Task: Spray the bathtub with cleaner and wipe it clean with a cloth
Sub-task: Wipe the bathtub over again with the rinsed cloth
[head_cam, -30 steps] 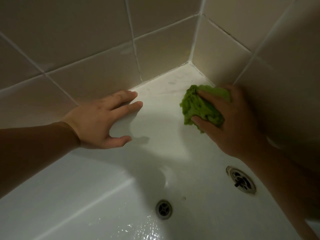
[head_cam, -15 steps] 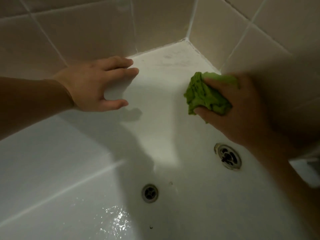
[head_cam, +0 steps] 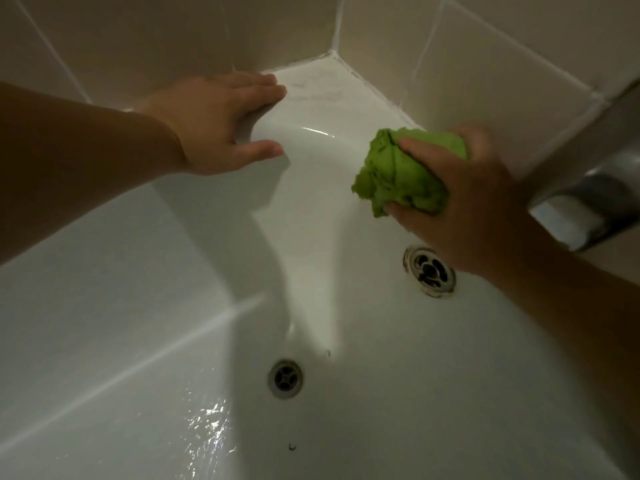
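The white bathtub (head_cam: 145,306) fills the view, its far corner ledge (head_cam: 322,91) meeting the tiled walls. My right hand (head_cam: 464,209) grips a bunched green cloth (head_cam: 405,174) against the tub's end wall, just above the overflow fitting (head_cam: 429,271). My left hand (head_cam: 221,123) rests on the tub's far rim with straight fingers on top and the thumb down the inner wall. No spray bottle is in view.
Beige tiles (head_cam: 173,39) rise behind the rim on two sides. A chrome tap (head_cam: 588,188) juts in at the right edge. The floor drain (head_cam: 285,378) sits low in the middle, with wet glints and small dark specks near it.
My right hand has carried the cloth from the corner ledge down the end wall toward the overflow. The view has tilted down; the tap has come into sight. My left hand stays on the rim.
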